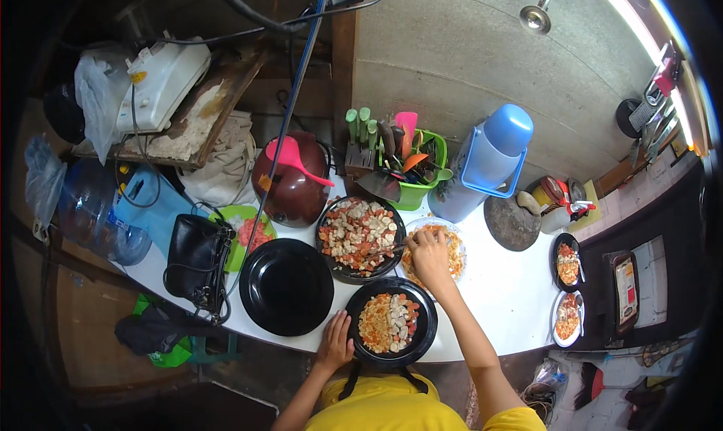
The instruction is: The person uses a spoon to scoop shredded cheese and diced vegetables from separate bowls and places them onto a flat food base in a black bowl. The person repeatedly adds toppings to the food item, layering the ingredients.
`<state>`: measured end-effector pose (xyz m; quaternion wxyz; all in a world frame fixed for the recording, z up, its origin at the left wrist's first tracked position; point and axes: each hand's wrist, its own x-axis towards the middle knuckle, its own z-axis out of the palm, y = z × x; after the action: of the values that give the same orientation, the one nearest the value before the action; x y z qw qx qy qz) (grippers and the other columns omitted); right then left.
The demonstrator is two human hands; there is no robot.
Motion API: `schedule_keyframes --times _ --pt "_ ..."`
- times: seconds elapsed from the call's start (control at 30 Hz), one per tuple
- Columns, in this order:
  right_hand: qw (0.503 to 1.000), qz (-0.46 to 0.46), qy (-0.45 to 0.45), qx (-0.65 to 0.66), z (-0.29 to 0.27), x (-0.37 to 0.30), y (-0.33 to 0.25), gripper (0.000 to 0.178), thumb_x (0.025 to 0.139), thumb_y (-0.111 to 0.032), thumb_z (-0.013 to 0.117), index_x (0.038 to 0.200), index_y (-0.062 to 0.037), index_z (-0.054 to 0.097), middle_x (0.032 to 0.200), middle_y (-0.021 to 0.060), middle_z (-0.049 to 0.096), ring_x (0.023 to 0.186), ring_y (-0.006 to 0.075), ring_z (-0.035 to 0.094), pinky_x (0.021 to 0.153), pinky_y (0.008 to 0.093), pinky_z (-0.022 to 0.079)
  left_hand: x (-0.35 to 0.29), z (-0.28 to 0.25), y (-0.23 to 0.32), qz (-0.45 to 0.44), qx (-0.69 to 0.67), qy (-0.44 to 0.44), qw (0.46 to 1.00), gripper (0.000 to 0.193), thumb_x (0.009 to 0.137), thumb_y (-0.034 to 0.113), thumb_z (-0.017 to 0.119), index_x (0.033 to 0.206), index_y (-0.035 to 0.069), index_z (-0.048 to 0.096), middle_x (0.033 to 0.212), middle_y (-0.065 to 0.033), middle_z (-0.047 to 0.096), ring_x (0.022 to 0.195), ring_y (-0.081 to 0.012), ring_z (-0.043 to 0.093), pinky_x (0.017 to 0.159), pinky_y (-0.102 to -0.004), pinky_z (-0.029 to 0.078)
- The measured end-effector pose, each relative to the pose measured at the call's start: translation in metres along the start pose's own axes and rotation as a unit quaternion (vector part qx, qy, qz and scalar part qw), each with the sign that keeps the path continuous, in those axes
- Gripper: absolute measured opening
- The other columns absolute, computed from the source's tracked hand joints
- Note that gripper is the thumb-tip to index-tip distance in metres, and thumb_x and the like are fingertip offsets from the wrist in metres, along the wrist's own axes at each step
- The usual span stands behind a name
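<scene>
A black plate (422, 340) with rice and sliced sausage and pale slices on top sits at the table's near edge. My left hand (337, 342) grips its left rim. My right hand (427, 256) is closed round the handle of a metal spoon (392, 250), whose end dips into the food. That food, chopped reddish and pale slices, fills a round black pan (322, 249) just behind the plate. Under my right hand lies a pale plate (461, 269) with orange-coloured rice, partly hidden. A bare black plate (286, 288) stands to the left.
Behind the pan are a dark red pot (294, 190) with a pink ladle (290, 160), a green utensil basket (410, 196) and a blue thermos (482, 163). A black handbag (190, 258) lies left, near a green plate (233, 261). Two filled plates (566, 318) stand far right.
</scene>
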<state>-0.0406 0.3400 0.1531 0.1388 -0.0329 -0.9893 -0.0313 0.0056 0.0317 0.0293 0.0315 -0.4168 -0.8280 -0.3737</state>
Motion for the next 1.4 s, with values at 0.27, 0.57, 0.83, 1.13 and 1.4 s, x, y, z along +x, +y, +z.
schedule_keyframes --times 0.27,0.57,0.83,1.13,1.4 --pt "1.000 0.012 0.005 0.014 -0.007 -0.005 -0.001 0.027 0.081 -0.008 0.059 0.103 -0.0072 0.073 0.088 0.0095 0.062 0.092 0.0244 0.059 0.086 0.0417 0.040 0.001 -0.004 0.001 0.001 0.000 -0.010 1.000 0.054 0.091 0.019 0.046 0.138 -0.007 0.042 0.145 -0.0246 0.042 0.136 -0.0404 0.039 0.114 -0.0494 0.032" --pt "0.999 -0.006 -0.002 -0.047 0.005 0.007 -0.012 0.027 0.083 -0.008 0.056 0.106 -0.0043 0.070 0.089 0.0097 0.061 0.093 0.0246 0.059 0.088 0.0402 0.040 -0.001 -0.001 0.000 0.003 0.006 0.009 1.000 0.054 0.092 0.021 0.045 0.138 -0.007 0.043 0.143 -0.0243 0.044 0.135 -0.0393 0.042 0.113 -0.0481 0.034" --pt "1.000 0.012 0.022 -0.008 0.004 -0.003 -0.012 0.025 0.081 -0.007 0.057 0.102 -0.0063 0.071 0.089 0.0097 0.061 0.094 0.0256 0.059 0.090 0.0424 0.041 -0.003 0.001 0.001 0.004 0.024 0.021 0.999 0.054 0.091 0.020 0.046 0.139 -0.007 0.042 0.144 -0.0236 0.044 0.136 -0.0386 0.041 0.113 -0.0472 0.034" --pt "0.995 0.056 0.083 -0.012 -0.025 -0.024 -0.001 0.029 0.072 -0.002 0.065 0.099 -0.0085 0.073 0.088 0.0102 0.062 0.090 0.0262 0.059 0.085 0.0423 0.040 -0.003 0.000 0.002 0.014 0.028 0.020 0.999 0.055 0.091 0.018 0.047 0.140 -0.006 0.041 0.146 -0.0233 0.041 0.137 -0.0385 0.039 0.114 -0.0474 0.032" --pt "0.992 0.079 0.093 -0.010 -0.017 -0.047 0.005 0.028 0.074 -0.003 0.062 0.100 -0.0086 0.073 0.085 0.0112 0.062 0.089 0.0272 0.060 0.087 0.0439 0.041 -0.004 0.001 0.000 0.057 0.024 0.018 0.998 0.055 0.090 0.017 0.048 0.140 -0.005 0.041 0.145 -0.0244 0.042 0.137 -0.0385 0.039 0.114 -0.0477 0.031"
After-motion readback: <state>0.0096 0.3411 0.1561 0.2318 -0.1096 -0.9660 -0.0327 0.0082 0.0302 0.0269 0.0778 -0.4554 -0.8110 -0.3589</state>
